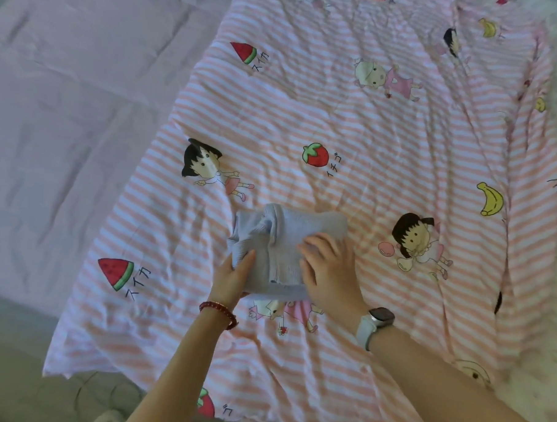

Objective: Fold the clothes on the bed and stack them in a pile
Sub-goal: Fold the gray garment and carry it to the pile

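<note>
— Clothes first: where is the grey garment (285, 243) lying?

— Under both hands on the striped quilt (354, 124). The right hand (327, 270) is pressing flat, fingers straight; the left hand (234, 277) is gripping the near-left edge.

— She should be smoothing the fold before stacking.

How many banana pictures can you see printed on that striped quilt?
3. One large banana right of the folded garment, one banana near the top right, and a small one at the right edge. Folds may hide others.
</note>
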